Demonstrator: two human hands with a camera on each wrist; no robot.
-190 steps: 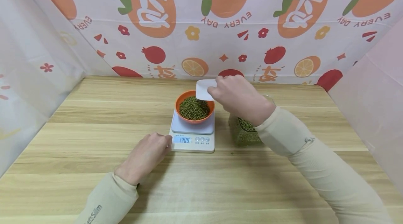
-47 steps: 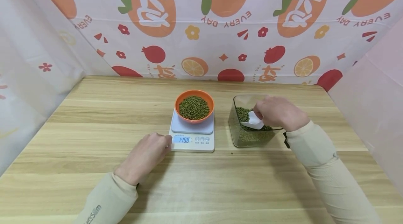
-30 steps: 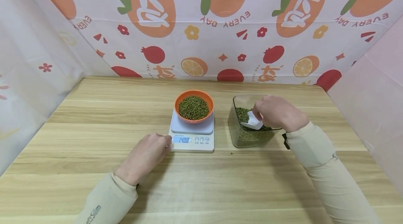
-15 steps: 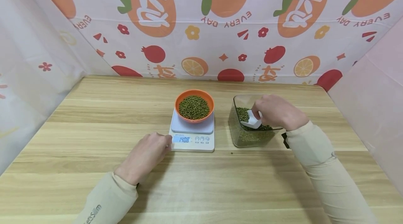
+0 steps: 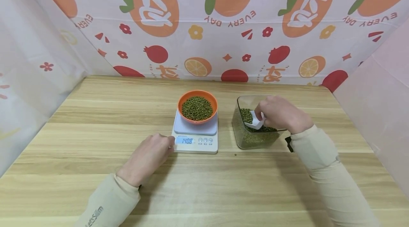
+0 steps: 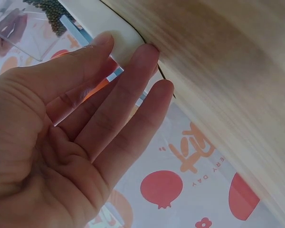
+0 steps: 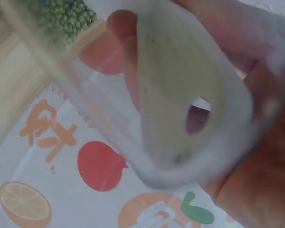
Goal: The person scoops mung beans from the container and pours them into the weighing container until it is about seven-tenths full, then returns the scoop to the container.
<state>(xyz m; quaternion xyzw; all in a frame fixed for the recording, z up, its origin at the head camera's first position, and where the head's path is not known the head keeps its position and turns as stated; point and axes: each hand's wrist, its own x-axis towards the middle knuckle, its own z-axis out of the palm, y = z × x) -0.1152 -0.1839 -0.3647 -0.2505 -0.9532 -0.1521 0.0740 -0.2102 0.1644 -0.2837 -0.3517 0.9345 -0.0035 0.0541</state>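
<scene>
My right hand (image 5: 281, 112) grips a white scoop (image 5: 255, 120) by its handle inside a clear container (image 5: 237, 135) of green mung beans (image 5: 246, 115). In the right wrist view, the scoop's pale handle (image 7: 173, 95) with an oval hole blurs in the foreground, fingers behind it. My left hand (image 5: 148, 158) rests against the left front corner of a white kitchen scale (image 5: 211, 149), which reads 140.8. The left wrist view shows its loosely bent fingers (image 6: 133, 128) and thumb touching the scale's edge. On the scale stands an orange bowl (image 5: 213, 101) holding more mung beans.
The container stands a little right of the scale on a wooden table (image 5: 204, 191). One stray bean (image 5: 235, 155) lies in front of the container. A fruit-printed curtain (image 5: 223, 42) hangs behind the table's far edge, with plain cloth at both sides.
Earlier, my right hand held the scoop over the orange bowl; it then went right, down into the container. Since then the scoop has shifted only slightly. My left hand has stayed by the scale.
</scene>
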